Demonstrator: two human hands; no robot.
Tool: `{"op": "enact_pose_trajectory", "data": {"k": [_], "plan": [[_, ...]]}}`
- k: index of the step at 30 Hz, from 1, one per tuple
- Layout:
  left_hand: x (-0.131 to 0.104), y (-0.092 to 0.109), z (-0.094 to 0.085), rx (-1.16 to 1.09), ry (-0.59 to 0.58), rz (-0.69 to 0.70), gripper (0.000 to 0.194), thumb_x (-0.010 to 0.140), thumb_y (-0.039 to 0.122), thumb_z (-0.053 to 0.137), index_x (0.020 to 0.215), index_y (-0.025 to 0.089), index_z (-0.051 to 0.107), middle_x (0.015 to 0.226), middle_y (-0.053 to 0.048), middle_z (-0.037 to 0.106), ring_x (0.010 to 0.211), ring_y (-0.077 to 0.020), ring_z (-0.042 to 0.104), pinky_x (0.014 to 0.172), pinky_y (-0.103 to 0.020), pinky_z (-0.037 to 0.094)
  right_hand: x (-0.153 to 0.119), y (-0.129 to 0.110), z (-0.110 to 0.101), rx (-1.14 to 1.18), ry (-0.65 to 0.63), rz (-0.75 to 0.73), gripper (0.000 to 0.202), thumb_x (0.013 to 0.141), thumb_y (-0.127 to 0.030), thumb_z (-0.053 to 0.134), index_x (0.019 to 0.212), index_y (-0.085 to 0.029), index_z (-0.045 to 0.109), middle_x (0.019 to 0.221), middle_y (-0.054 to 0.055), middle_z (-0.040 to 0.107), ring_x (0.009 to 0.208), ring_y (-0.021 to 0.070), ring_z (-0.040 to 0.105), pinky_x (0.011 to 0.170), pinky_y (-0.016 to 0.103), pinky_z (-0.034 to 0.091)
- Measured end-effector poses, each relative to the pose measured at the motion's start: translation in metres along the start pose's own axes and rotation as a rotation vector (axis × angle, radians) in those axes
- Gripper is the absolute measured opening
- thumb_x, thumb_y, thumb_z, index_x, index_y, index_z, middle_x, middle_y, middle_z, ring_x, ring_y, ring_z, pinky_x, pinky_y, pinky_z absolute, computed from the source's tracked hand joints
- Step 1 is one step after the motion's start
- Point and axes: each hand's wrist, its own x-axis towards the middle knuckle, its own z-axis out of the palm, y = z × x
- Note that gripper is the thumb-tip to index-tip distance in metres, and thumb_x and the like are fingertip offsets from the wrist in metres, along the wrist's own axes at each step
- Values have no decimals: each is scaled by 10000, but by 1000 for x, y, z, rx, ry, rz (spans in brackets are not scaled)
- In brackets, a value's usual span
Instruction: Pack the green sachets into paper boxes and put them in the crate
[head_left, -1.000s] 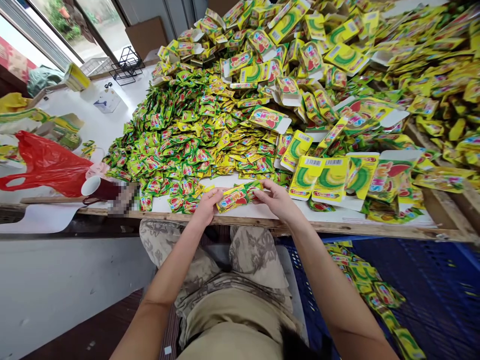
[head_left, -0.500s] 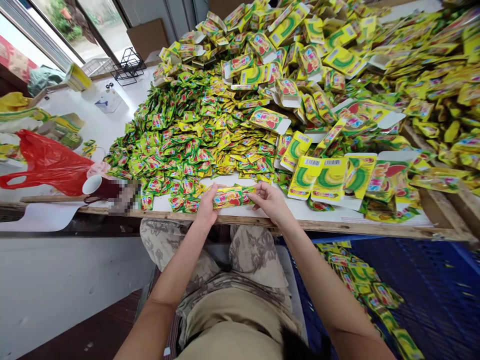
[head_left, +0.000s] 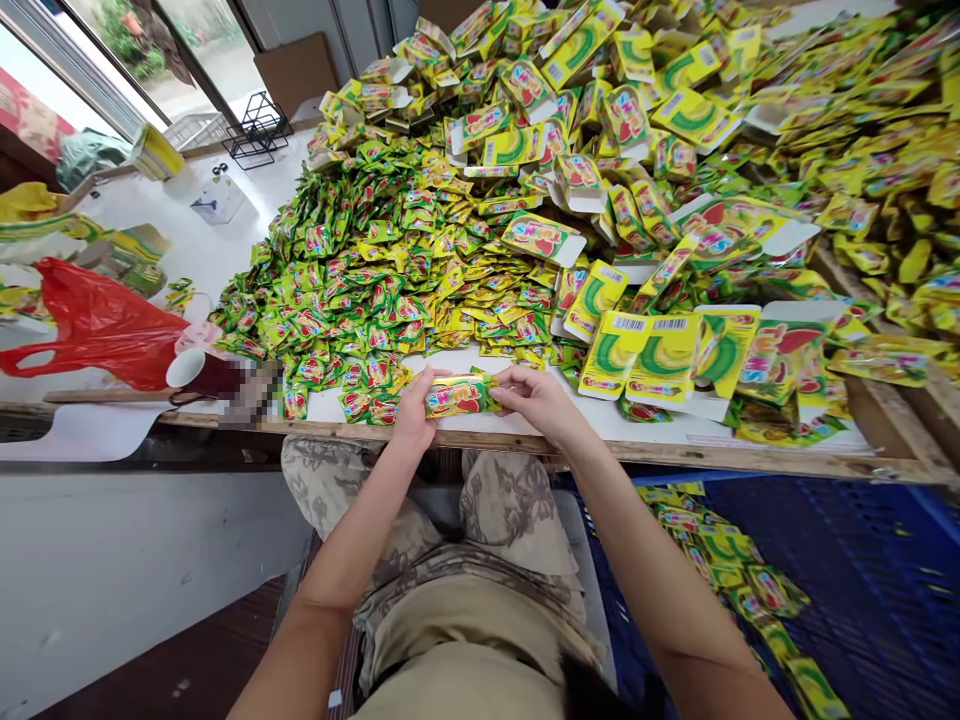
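Printed carton [head_left: 456, 396] held just above the near wooden edge [head_left: 652, 453] of the white worktop [head_left: 495, 425]. My left hand [head_left: 414, 415] grips its left end, thumb on top; my right hand [head_left: 531, 400] pinches its right end with the fingertips. Free room: narrow strip between edge and sachet heap [head_left: 360, 270]. Open cartons [head_left: 615, 355] crowd the right; red bag [head_left: 112, 325] and mug [head_left: 202, 372] lie left. Blue crate [head_left: 840, 560] below right; window [head_left: 165, 60] far left.

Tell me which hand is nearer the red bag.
Left. The left hand is right of the red bag, holding one packet; the right hand, at the packet's right end, is farther.
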Motion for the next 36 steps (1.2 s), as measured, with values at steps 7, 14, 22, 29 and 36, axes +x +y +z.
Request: {"op": "enact_pose_trajectory", "data": {"k": [7,14,22,29,36], "plan": [[1,-4,2,55,-45,77,366,644,491,743,758,146,697,716,-19,679,693,-167,669,661,-273,518,-3,0,0,17,48,5,291,599,-385,770,725,-175,612,594,-21,604,505,105,566,481,249,539],[-2,-6,2,84,-50,138,309,684,464,715,743,161,696,723,-23,682,808,-203,679,742,-301,525,2,4,18,-29,136,-33,269,584,-358,752,632,-199,541,525,-37,556,450,96,505,396,227,466],[-1,-5,0,65,-80,80,387,653,509,737,793,149,714,742,-43,700,779,-211,688,716,-310,531,-4,2,5,-13,103,-16,353,596,-491,765,726,-181,656,619,5,633,512,130,565,489,283,528],[-1,-6,1,35,-24,68,414,632,529,750,773,142,712,677,-29,682,693,-189,683,663,-293,530,-12,-3,-1,-147,329,-111,351,702,-506,703,695,-191,547,538,-35,528,464,95,469,429,230,448],[-2,-4,2,61,7,81,412,637,529,741,759,139,696,663,-22,665,641,-161,657,618,-271,499,-16,-6,-10,-229,220,-176,362,710,-520,710,783,-183,600,646,-2,579,547,110,528,509,244,463]]}}
